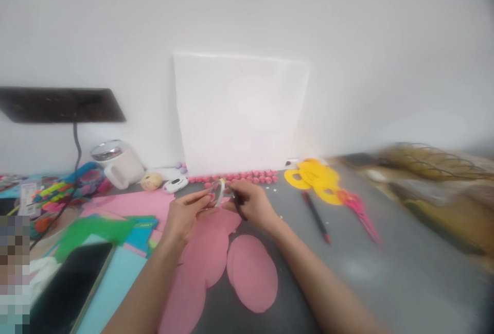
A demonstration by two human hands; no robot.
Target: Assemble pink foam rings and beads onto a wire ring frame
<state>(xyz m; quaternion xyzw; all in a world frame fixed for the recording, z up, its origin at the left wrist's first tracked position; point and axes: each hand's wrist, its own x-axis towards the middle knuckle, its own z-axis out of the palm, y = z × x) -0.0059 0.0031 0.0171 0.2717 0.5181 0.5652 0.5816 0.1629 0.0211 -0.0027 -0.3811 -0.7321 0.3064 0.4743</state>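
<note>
Left hand (184, 214) fingers gripped a small tape roll (218, 191) while right hand (252, 204) fingers pinched a dark pen (238, 206) just beside it; steadying both above the pink paper circles (252, 272) seemed wise

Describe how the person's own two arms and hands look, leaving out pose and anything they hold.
Both arms are bare from the lower picture edge to the wrists: no sleeves, gloves, watch or bracelet show. The left hand and right hand are bare too. The fingernails of the left hand look painted pink or red, though blur makes that uncertain. No rings or markings can be made out, and the picture is too soft to rule them out.
</note>
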